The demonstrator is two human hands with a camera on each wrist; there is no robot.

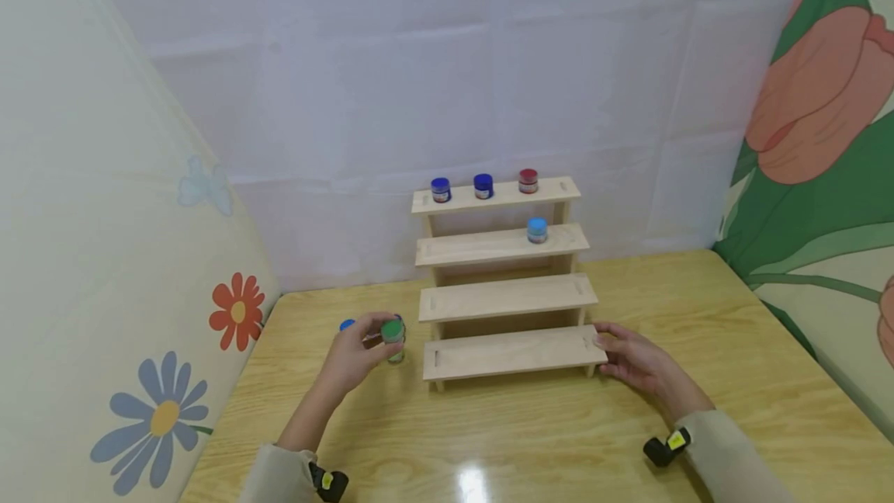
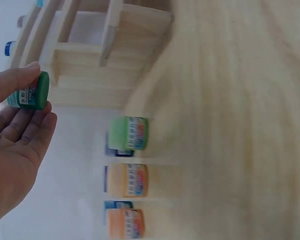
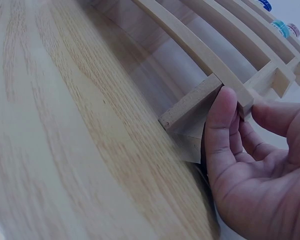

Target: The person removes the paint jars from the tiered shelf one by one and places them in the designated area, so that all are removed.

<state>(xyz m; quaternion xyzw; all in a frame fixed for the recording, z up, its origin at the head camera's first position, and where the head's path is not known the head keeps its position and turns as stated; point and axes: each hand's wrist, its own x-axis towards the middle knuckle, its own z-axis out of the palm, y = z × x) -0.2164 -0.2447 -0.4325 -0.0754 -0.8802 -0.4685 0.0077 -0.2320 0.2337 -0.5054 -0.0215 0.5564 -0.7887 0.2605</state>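
Observation:
My left hand (image 1: 351,357) pinches a small green-lidded paint jar (image 2: 31,94) between thumb and fingers, raised off the table at the left of a four-step wooden rack (image 1: 510,297). Below it on the table stand several more jars, among them a light green jar (image 2: 129,133), a yellow-orange jar (image 2: 127,180) and an orange jar (image 2: 126,223); in the head view the hand covers most of them. With thumb and fingers, my right hand (image 1: 639,361) grips the right end of the rack's lowest step (image 3: 232,90).
Along the top step sit two dark blue jars (image 1: 441,190) (image 1: 483,186) and a red jar (image 1: 528,182). A light blue jar (image 1: 537,230) stands toward the right of the second step. White cloth (image 1: 454,84) hangs behind the wooden table (image 1: 545,433), with flower-patterned panels at both sides.

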